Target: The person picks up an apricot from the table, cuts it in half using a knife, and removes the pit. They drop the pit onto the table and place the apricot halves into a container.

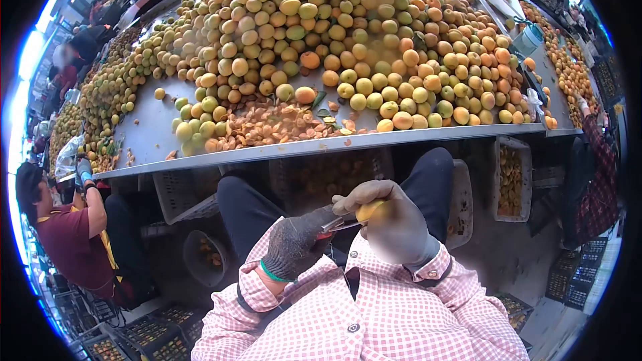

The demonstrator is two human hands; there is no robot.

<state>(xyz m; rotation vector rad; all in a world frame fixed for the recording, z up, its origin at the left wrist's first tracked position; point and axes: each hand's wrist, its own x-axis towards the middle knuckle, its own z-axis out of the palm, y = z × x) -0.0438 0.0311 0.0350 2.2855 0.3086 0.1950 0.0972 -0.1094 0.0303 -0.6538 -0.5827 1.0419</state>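
Observation:
In a dark grey glove, my left hand point(297, 244) is closed on a small tool with a red part and a metal blade point(342, 226). My right hand point(394, 224), in a lighter grey glove, holds a yellow-orange fruit point(372, 211) against the blade, above my lap. Part of the right glove is blurred. Beyond my knees, a metal table point(267, 152) bears a large heap of yellow, green and orange fruits point(321, 33). Near its front edge lies a pile of orange-brown pits or pieces point(274, 124) with some green leaves.
Crates point(513, 180) of cut fruit stand under the table, and a round bucket point(205, 257) is on the floor at left. A person in a dark red shirt point(77, 247) sits at left, another in a plaid sleeve point(597, 167) at right. A blue-green jug point(528, 39) stands at back right.

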